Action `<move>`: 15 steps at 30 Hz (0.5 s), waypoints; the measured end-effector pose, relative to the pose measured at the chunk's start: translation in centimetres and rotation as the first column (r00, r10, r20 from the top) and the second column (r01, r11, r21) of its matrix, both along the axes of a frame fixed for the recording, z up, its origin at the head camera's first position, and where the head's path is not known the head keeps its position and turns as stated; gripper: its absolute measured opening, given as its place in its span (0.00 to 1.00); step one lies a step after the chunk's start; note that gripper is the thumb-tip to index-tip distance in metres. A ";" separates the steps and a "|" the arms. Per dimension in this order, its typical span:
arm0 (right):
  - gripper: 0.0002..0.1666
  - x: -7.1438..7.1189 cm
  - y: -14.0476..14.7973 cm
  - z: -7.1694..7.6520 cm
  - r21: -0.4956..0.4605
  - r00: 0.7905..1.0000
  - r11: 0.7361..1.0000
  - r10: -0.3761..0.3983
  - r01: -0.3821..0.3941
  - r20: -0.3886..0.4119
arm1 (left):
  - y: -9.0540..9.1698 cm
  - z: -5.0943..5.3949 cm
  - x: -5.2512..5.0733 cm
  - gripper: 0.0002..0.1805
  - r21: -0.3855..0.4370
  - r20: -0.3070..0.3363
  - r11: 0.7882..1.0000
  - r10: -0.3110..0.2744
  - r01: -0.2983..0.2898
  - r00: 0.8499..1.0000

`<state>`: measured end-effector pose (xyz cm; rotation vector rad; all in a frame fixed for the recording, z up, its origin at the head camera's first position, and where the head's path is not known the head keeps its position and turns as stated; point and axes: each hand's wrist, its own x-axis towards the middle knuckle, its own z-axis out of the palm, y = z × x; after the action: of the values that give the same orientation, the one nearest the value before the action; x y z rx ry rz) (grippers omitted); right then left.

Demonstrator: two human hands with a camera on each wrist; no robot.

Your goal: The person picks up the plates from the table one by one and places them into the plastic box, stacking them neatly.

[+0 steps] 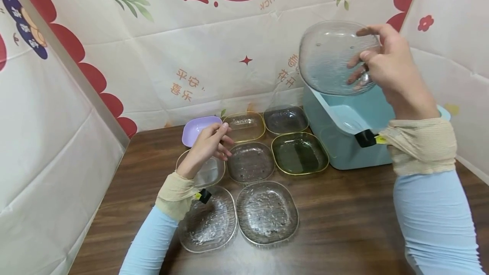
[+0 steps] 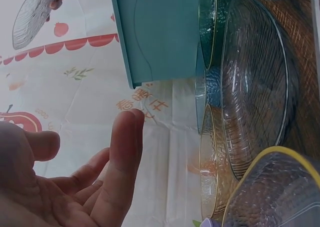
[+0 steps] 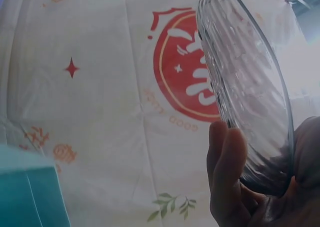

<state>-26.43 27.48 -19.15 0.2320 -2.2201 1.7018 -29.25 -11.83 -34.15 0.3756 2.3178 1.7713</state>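
My right hand [image 1: 399, 65] grips a clear ribbed plate [image 1: 324, 60] by its edge, raised and tilted over a blue bin [image 1: 355, 156]. In the right wrist view, the fingers and thumb pinch the lower end of this plate [image 3: 250, 97] from both sides. My left hand [image 1: 206, 145] hovers with loosely bent fingers and holds nothing. Partly hidden beneath it is a clear tray [image 1: 210, 174]. Beside that lie a grey ribbed plate [image 1: 250, 162] and a dark green gold-rimmed tray [image 1: 294, 152]. Two clear ribbed plates [image 1: 267, 213] lie nearest me, side by side.
Along the back stand a purple dish [image 1: 195, 128], an amber gold-rimmed tray [image 1: 244, 125] and a dark gold-rimmed tray [image 1: 285, 118]. The bin occupies the right side of the wooden table [image 1: 336, 224]. Patterned cloth [image 1: 237, 46] walls the back and sides.
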 end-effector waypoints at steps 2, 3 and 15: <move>0.23 -0.1 1.1 0.3 0.042 1.000 0.999 -0.001 0.000 0.013 | 0.0 -0.1 0.1 0.26 0.000 0.006 1.000 0.001 -0.001 1.000; 0.23 -0.3 1.7 0.5 0.059 1.000 0.998 -0.001 0.000 0.024 | 0.0 -0.1 0.2 0.26 -0.001 0.007 1.000 0.000 0.000 1.000; 0.26 -6.8 7.9 3.0 0.227 0.948 0.973 -0.111 0.042 0.299 | -0.7 0.5 0.2 0.26 -0.022 -0.008 1.000 0.022 -0.022 1.000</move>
<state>-33.26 35.38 -16.15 -0.0791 -2.6094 1.5395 -29.05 -12.50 -33.64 0.3558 2.3541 1.7551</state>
